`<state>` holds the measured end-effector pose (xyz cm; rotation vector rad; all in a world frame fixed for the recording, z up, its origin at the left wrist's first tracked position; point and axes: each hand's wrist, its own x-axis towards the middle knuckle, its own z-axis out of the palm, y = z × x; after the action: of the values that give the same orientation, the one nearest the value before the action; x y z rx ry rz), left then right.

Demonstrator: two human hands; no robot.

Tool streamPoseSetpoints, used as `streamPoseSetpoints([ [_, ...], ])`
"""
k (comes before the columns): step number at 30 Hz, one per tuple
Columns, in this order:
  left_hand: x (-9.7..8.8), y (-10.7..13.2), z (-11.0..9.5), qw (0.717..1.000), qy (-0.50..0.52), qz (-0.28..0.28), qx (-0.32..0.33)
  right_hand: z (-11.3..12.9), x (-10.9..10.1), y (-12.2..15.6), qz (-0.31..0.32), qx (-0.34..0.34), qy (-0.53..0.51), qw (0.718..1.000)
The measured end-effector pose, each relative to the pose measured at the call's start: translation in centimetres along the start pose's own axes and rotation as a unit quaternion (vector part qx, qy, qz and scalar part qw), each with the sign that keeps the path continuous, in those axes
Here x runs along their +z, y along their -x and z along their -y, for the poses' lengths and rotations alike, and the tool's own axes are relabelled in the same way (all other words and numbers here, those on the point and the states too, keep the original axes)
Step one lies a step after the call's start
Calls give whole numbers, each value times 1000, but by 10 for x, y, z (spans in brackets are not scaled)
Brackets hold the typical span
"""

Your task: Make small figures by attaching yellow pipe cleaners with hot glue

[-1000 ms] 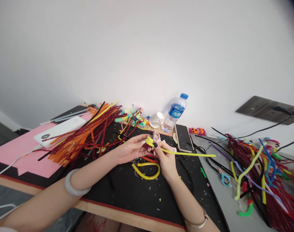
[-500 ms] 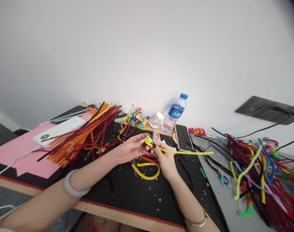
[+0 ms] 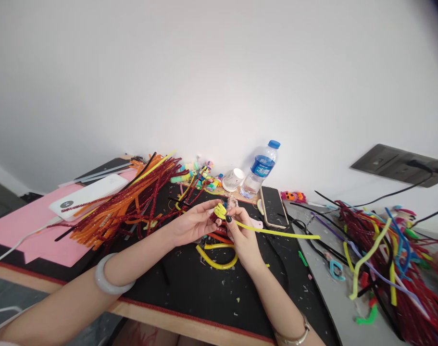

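A yellow pipe cleaner [image 3: 276, 232] is wound into a small bundle at one end, and its long tail sticks out to the right. My left hand [image 3: 193, 223] is closed on the wound bundle, with a dark red fuzzy piece partly showing under the fingers. My right hand [image 3: 242, 235] pinches the yellow strand beside the bundle between thumb and fingers. Below the hands, a curved yellow pipe cleaner [image 3: 219, 265] lies on the black mat [image 3: 204, 293].
Orange and dark red pipe cleaners [image 3: 132, 202] are heaped at left over pink sheets [image 3: 20, 233] and a white device [image 3: 89, 194]. A water bottle [image 3: 261, 168], paper cup [image 3: 233, 179] and phone [image 3: 274, 206] stand behind. More pipe cleaners [image 3: 377, 250] cover the right side.
The tail of the yellow pipe cleaner has dipped slightly lower. My right hand has turned a little and shifted slightly, while my left hand stays almost in place.
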<state>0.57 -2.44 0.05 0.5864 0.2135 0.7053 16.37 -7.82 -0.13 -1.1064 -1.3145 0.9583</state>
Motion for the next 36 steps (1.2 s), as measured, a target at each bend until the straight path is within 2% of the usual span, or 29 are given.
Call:
streamPoseSetpoints([
  [7, 0, 3, 1, 1000, 12, 14, -17, 6, 3, 2, 12, -4, 24, 1000],
  [18, 3, 3, 2, 999, 24, 24, -41, 10, 3, 4, 28, -102, 133, 985],
  [25, 7, 4, 0, 998, -45, 0, -53, 11, 2, 4, 20, -101, 148, 984],
  [30, 8, -1, 5, 992, -122, -24, 7, 7, -1, 2, 9, -88, 150, 985],
  [36, 5, -5, 10, 972, -215, -61, 68, -2, -4, -1, 4, -90, 177, 980],
])
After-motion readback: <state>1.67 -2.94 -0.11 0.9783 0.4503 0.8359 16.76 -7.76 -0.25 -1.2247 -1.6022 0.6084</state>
